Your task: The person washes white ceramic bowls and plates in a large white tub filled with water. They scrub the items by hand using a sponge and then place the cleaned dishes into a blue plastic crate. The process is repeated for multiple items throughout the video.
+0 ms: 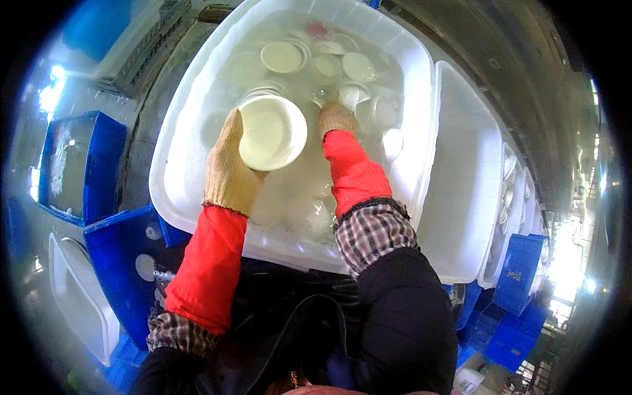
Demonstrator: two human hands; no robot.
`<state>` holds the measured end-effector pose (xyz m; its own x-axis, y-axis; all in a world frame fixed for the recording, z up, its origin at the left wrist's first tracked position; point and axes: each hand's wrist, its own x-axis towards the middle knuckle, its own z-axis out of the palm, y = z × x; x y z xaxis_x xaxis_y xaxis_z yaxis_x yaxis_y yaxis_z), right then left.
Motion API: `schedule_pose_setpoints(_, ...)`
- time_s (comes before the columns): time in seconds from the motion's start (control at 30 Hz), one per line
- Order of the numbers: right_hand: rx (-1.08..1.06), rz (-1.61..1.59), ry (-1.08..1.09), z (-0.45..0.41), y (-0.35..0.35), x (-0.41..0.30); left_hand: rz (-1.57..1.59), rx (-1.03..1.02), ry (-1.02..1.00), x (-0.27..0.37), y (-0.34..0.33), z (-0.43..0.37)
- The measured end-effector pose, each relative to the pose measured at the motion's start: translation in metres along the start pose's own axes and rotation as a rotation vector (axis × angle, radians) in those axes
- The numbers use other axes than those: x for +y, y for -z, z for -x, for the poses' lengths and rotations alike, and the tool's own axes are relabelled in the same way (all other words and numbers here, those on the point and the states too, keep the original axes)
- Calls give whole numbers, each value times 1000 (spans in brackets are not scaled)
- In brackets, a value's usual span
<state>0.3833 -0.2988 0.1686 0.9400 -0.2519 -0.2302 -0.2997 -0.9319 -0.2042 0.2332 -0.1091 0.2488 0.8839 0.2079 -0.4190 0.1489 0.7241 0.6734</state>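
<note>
My left hand (229,173), in a tan knit glove, grips the rim of a white bowl (274,132) above the water, its inside turned up towards me. My right hand (338,118), gloved alike, reaches down into cloudy water; its fingers are partly under and hard to make out. A white piece of crockery (351,96) lies right by those fingers; whether they hold it cannot be told. Both hands are over a large white plastic tub (185,148). Several white dishes (282,57) lie in the water at its far side, with a red item (317,30) among them.
A second white tub (461,173) adjoins on the right, with further tubs of white crockery (507,192) beyond. Blue crates (521,276) stand at lower right. To my left are a blue bin (106,163), a tilted blue crate (121,256) and a white basket (81,301).
</note>
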Motion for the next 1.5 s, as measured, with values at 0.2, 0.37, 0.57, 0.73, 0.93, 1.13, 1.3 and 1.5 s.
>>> schedule_pose_setpoints(0.2,8,-79,115,43,41,41,-470,-63,-436,-22,24,-16)
schedule_pose_setpoints(0.37,292,-388,268,108,70,64,-381,-64,-232,-28,11,-22)
schedule_pose_setpoints(0.57,344,-1020,-2,160,86,62,39,-113,201,-28,-14,-7)
schedule_pose_setpoints(0.73,224,-1173,192,161,83,68,-1216,-384,-617,-33,4,4)
schedule_pose_setpoints(0.93,227,-197,577,172,86,41,-1247,-476,-777,-20,1,11)
schedule_pose_setpoints(1.13,-25,-1129,130,167,55,19,-899,-504,52,4,-50,38)
schedule_pose_setpoints(1.3,-188,-500,409,165,32,23,-964,-145,-277,-23,-39,32)
schedule_pose_setpoints(1.5,-593,-1201,265,167,37,8,-845,23,-556,-14,-3,11)
